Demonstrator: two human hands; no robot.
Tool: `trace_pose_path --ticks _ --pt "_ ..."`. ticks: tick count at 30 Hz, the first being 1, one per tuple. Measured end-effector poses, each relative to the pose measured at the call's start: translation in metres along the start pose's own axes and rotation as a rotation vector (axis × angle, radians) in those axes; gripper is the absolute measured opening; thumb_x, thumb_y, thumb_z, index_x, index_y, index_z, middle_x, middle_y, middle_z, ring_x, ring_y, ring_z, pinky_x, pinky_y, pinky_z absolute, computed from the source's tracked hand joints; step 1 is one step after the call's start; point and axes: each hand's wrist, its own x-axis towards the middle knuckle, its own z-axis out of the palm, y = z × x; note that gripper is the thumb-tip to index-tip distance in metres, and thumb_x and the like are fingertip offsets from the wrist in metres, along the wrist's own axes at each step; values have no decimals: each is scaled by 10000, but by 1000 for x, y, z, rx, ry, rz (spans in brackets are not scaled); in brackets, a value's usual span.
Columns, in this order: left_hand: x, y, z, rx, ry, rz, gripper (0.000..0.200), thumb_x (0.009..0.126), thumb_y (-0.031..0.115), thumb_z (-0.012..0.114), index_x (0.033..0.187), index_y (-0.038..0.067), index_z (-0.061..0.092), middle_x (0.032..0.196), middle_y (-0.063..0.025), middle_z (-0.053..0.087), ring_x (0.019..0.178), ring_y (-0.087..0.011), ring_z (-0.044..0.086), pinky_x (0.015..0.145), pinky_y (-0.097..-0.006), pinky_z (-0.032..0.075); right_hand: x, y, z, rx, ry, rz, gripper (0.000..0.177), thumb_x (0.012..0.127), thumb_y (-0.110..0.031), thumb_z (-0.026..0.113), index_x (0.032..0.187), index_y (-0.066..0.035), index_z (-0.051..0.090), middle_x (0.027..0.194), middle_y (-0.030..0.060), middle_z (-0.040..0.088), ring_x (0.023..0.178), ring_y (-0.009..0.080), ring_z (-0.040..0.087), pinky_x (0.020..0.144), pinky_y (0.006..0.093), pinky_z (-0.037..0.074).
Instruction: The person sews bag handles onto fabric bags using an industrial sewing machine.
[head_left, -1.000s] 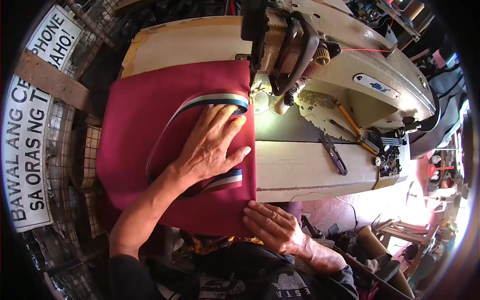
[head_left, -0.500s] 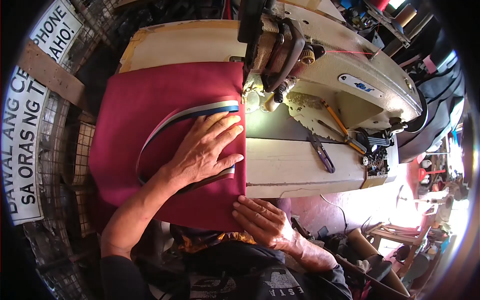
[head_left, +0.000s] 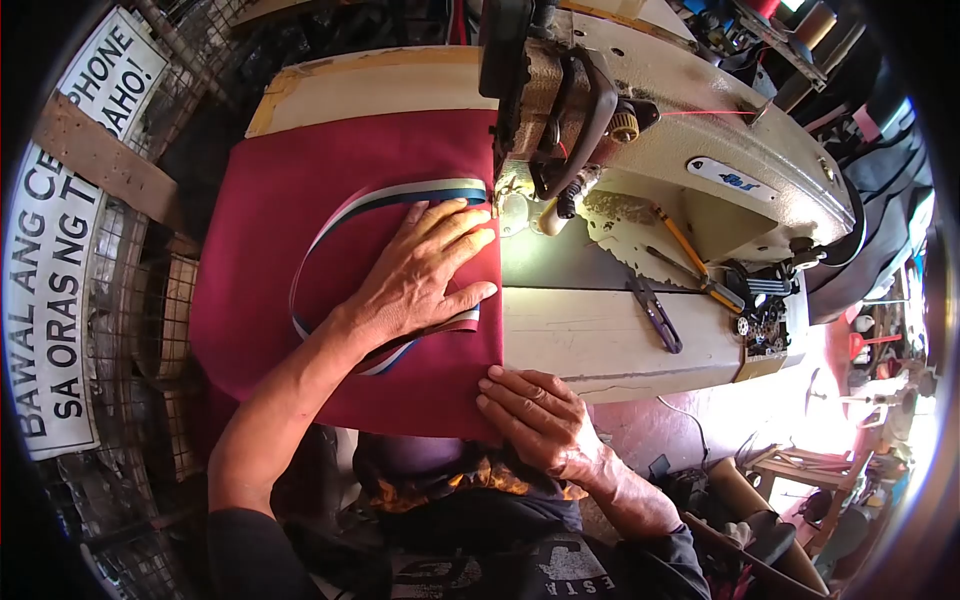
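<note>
A maroon fabric piece [head_left: 270,190] lies folded over the sewing machine bed, its straight right edge running under the needle area [head_left: 497,203]. Palm down on the fabric, my left hand [head_left: 430,270] has its fingers stretched out and slightly spread. It presses on a looped striped ribbon [head_left: 345,212] of white, blue and red, whose ends reach the fabric's right edge near the needle and beside my thumb. My right hand [head_left: 545,420] grips the fabric's near right corner, fingers together on top; its thumb is hidden.
The sewing machine's arm [head_left: 650,110] rises over the bed on the right, red thread running along it. Thread snips [head_left: 655,315] and an orange-handled screwdriver [head_left: 680,240] lie on the bed. Lettered signs [head_left: 60,300] and wire mesh stand at left.
The fabric has slid a little away from me past the needle, carrying the ribbon. Both hands have moved forward with it. The camera view has shifted slightly.
</note>
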Motion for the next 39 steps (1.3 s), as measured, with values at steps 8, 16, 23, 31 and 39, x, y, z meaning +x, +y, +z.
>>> trace_pose_path --ticks 8,16,23,31,39 --pt "4 -7 -1 -8 0 -3 564 882 359 708 1326 42 563 1411 -134 521 1376 -340 430 1155 -527 338 7 3 0 23 12 28 396 794 -111 623 1155 43 667 1228 173 678 1224 318 627 1033 441 488" --pt "21 -29 -8 -104 -73 -22 506 921 280 695 1351 48 566 1451 -135 510 1391 -314 444 1188 -484 305 19 20 7 9 67 28 423 747 -99 655 1149 31 672 1234 176 678 1226 305 629 1037 435 484" --pt "-7 44 -27 49 -131 -5 432 941 213 635 1329 33 577 1420 -131 545 1385 -342 445 1192 -519 288 13 25 11 10 115 2 460 696 -95 664 1140 23 673 1237 175 676 1222 314 629 1036 448 489" --pt "-20 32 -5 29 -25 7 462 908 239 678 1310 31 585 1412 -120 538 1361 -345 459 1172 -529 322 12 25 9 34 95 16 426 719 -101 674 1126 24 678 1234 178 676 1214 313 632 1044 442 487" --pt "-7 15 -2 26 -8 25 466 895 256 696 1294 33 602 1377 -127 565 1346 -349 482 1165 -536 335 27 32 -2 61 38 85 389 747 -83 646 1114 41 677 1239 195 665 1225 323 621 1060 449 472"
